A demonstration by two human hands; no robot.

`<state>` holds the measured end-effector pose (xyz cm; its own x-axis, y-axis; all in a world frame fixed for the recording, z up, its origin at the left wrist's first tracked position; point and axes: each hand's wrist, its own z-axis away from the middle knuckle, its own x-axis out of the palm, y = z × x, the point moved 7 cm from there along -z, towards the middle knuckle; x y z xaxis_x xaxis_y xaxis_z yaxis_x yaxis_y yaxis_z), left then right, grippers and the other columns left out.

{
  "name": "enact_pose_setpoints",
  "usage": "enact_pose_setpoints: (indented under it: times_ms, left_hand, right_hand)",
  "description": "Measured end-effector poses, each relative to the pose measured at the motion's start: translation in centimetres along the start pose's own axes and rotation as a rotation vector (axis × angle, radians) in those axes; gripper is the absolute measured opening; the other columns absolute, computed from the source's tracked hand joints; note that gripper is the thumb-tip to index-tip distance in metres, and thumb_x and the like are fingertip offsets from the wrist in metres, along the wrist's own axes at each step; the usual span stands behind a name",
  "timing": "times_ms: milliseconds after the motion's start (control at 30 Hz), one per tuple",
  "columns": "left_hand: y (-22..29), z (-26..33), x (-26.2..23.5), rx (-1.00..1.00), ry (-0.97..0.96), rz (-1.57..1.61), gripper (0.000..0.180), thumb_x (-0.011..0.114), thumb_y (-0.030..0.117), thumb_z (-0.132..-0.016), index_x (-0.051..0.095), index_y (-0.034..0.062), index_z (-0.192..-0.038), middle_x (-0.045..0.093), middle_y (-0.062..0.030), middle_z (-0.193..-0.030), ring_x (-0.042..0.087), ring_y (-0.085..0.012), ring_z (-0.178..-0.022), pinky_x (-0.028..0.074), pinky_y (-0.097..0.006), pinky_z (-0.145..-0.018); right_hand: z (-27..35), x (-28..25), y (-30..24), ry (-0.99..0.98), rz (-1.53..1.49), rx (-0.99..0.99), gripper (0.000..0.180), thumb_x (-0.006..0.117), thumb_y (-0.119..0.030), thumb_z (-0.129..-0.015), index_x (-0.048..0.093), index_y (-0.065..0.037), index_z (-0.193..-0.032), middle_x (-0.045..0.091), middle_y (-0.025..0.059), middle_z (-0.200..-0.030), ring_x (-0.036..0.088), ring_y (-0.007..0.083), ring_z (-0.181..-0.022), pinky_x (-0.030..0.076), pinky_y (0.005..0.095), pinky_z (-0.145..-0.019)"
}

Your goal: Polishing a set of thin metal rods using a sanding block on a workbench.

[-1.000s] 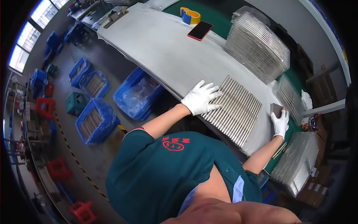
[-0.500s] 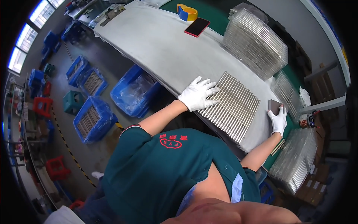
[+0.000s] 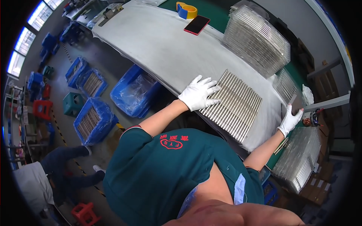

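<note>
A flat row of shiny metal rods (image 3: 235, 107) lies side by side on the pale cloth-covered table (image 3: 158, 45). My left hand (image 3: 198, 94), in a white glove, rests at the row's left edge, fingers stretched out and spread, their tips touching the rods. Off the row's right side, my gloved right hand (image 3: 289, 122) grips a small grey-brown flat block (image 3: 298, 101) between thumb and fingers. The block is tilted up near a clear plastic tray (image 3: 284, 84), and the hand partly hides it.
Stacked clear trays (image 3: 258, 37) stand at the back right, with another wrapped stack (image 3: 298, 160) at the near right. A phone (image 3: 197, 25) and a yellow-blue tape roll (image 3: 186, 10) lie farther back. Blue lined bins (image 3: 132, 92) stand on the floor at left. Another person (image 3: 34, 182) is at lower left.
My right hand has moved right and lifted the block off the table, tilting it. My left hand stays on the rods. Another person has come further into view at lower left.
</note>
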<state>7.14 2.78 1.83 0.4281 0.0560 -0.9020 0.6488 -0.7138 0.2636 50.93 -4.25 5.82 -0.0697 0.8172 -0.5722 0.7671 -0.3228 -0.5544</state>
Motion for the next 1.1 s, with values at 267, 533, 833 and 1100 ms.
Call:
enact_pose_setpoints:
  times_ms: [267,533,833,1100]
  left_hand:
    - [0.01,0.05,-0.15,-0.004,0.008,0.001,0.057,0.053,0.057,-0.090,0.061,0.0137,-0.127,0.056,-0.0100,-0.136,0.049,-0.0291,-0.129,0.033,-0.051,-0.111]
    - [0.15,-0.05,-0.23,0.001,0.009,0.017,0.057,0.054,0.056,-0.090,0.061,0.0134,-0.127,0.056,-0.0103,-0.136,0.049,-0.0302,-0.129,0.033,-0.051,-0.110]
    - [-0.05,0.05,-0.38,-0.007,0.007,0.014,0.056,0.055,0.055,-0.090,0.061,0.0134,-0.127,0.056,-0.0105,-0.136,0.049,-0.0303,-0.129,0.033,-0.051,-0.110]
    - [0.09,-0.02,-0.47,-0.003,0.002,0.028,0.055,0.056,0.054,-0.089,0.062,0.0135,-0.127,0.056,-0.0104,-0.136,0.049,-0.0301,-0.129,0.033,-0.051,-0.110]
  right_hand:
    - [0.21,0.14,-0.30,0.016,-0.021,0.019,0.086,0.075,-0.045,-0.081,0.042,0.006,-0.141,0.043,0.0215,-0.146,0.042,0.0317,-0.135,0.033,0.0370,-0.113]
    - [0.17,-0.08,-0.10,0.034,-0.029,0.031,0.084,0.078,-0.044,-0.079,0.045,0.003,-0.140,0.044,0.0205,-0.146,0.042,0.0325,-0.135,0.035,0.0380,-0.112]
    - [0.29,0.55,-0.38,0.037,-0.042,0.017,0.085,0.079,-0.042,-0.079,0.044,0.005,-0.140,0.045,0.0210,-0.145,0.043,0.0326,-0.134,0.035,0.0376,-0.112]
    - [0.46,0.53,-0.27,0.041,-0.052,0.009,0.084,0.080,-0.040,-0.078,0.044,0.004,-0.140,0.044,0.0216,-0.145,0.043,0.0325,-0.134,0.035,0.0374,-0.111]
